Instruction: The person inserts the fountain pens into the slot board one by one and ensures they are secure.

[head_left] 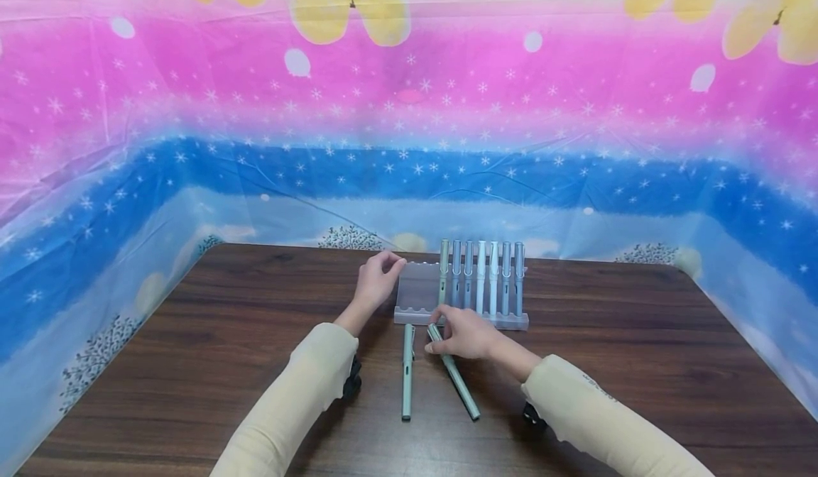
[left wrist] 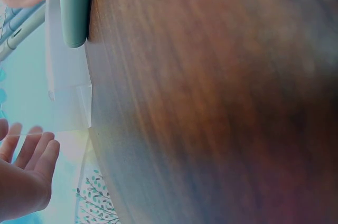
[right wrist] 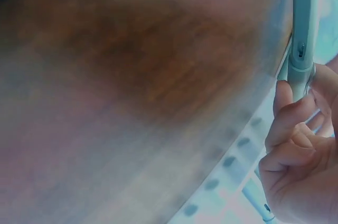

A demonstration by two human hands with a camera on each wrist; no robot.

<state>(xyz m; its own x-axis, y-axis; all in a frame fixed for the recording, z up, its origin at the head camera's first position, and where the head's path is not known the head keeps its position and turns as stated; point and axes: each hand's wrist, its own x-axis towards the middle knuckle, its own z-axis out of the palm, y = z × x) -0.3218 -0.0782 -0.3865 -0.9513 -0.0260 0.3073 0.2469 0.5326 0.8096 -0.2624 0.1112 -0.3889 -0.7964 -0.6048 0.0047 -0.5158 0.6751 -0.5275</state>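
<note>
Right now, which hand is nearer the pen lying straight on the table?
Right. The right hand pinches the slanted pen beside the straight pen; the left hand rests farther back, at the clear rack.

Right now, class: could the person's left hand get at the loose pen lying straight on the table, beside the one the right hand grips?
Probably yes. The left hand rests on the clear pen rack, just behind the loose pen, with bare table between.
</note>
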